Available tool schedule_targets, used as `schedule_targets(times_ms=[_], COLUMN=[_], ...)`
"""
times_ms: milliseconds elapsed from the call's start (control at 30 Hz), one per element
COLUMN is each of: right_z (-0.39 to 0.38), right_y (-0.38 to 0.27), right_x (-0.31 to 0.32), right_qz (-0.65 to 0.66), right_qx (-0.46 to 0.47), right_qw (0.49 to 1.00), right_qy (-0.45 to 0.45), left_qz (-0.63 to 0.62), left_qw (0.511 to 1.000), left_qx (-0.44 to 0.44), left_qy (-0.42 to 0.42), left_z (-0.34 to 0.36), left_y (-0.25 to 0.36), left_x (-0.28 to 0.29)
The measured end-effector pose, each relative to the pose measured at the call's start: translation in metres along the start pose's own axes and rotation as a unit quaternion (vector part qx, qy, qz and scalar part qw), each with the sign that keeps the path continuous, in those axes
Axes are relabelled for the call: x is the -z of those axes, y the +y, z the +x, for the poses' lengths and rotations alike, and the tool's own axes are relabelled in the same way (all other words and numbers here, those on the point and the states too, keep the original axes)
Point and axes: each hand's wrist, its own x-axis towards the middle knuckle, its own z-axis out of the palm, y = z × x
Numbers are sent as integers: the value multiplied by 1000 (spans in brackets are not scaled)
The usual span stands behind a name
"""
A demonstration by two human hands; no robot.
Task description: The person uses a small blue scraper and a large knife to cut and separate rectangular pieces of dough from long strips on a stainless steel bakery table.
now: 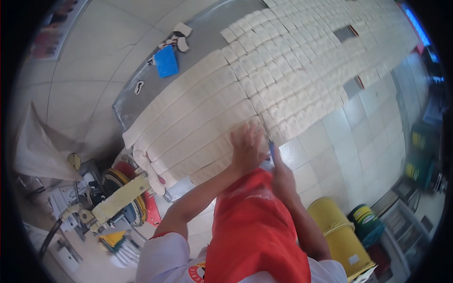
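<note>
Long pale dough strips (pixel 188 111) lie side by side on the metal table (pixel 137 106). To their right, rows of small cut dough pieces (pixel 283 75) stretch away to the far end. My left hand (pixel 248 144) rests on the near strips with its fingers spread, close to the cut line. Just right of it, my right hand (pixel 283 175) is closed around the blue handle of a knife (pixel 272 148). The knife's blade points away from me at the edge between strips and cut pieces. Part of the blade is hard to make out.
A blue flat scraper (pixel 166 61) and dough scraps (pixel 183 30) sit at the table's far left. A machine with belt pulleys (pixel 123 195) stands near left. Near right are a yellow drum (pixel 330 226) and a green bucket (pixel 366 224). Light tiles (pixel 330 141) cover the floor.
</note>
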Motion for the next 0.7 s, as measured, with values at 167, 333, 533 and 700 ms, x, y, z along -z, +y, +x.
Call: schedule_targets(times_ms=[167,333,533,700], right_z=[193,288,287,302], right_y=[-111,-133,-172,-163], right_x=[-37,-63,-64,-63], right_qz=[-58,-150,-116,-130], right_qx=[64,53,-26,-5], right_qw=[996,987,992,991], right_qy=[-22,18,-44,-10], left_qz=[-19,-17,-55,-89], left_qw=[990,980,990,996], left_qx=[136,166,91,6], left_qy=[25,107,94,-25], left_z=[5,86,202,267], left_y=[-91,-197,-265,-271], left_x=[66,107,138,144])
